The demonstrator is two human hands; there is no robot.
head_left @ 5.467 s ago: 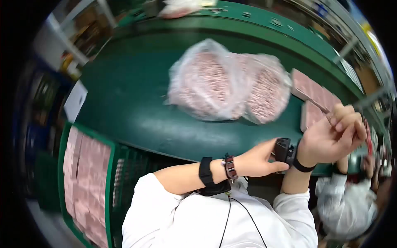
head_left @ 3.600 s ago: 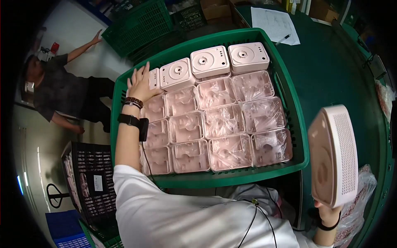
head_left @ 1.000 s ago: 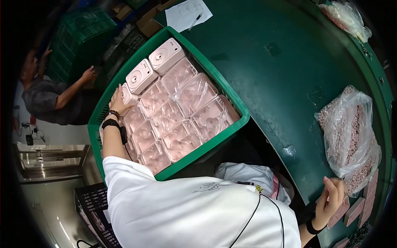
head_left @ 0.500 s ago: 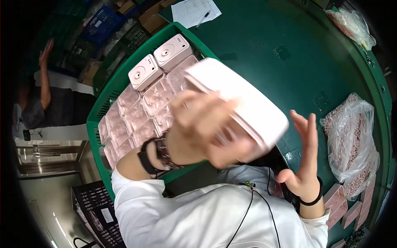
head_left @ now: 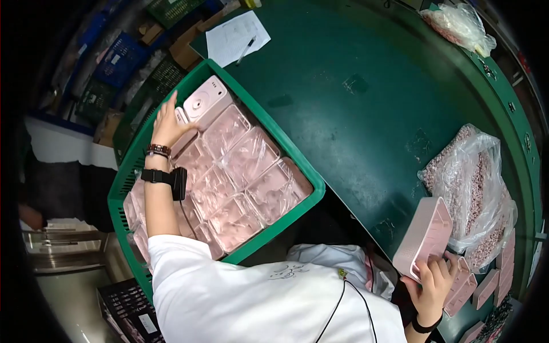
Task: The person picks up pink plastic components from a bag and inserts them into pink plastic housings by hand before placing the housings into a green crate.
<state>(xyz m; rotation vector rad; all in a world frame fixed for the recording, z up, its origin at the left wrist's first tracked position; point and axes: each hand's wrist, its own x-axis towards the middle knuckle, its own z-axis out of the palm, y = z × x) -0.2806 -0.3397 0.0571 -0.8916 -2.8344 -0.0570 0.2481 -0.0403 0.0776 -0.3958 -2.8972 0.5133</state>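
Observation:
My left hand reaches to the far left side of a green plastic basket. Its fingers and thumb are around a pale pink box, mostly covered by the hand. Beside it stands a matching pale pink box with a round recess and small dark holes on top. Under and around them lie several pink parts wrapped in clear film. Over the right side of the table, my right hand grips the lower end of a pink open plastic shell, ribs showing inside.
A green table carries a paper sheet with a pen. Clear bags of small pink pieces and more pink shells lie at the right. A black crate stands lower left; another person is at the left edge.
My left hand, which held a pale box close to the camera, has moved left to the boxes in the basket. My right hand was open; now it holds a pink shell. The view has shifted.

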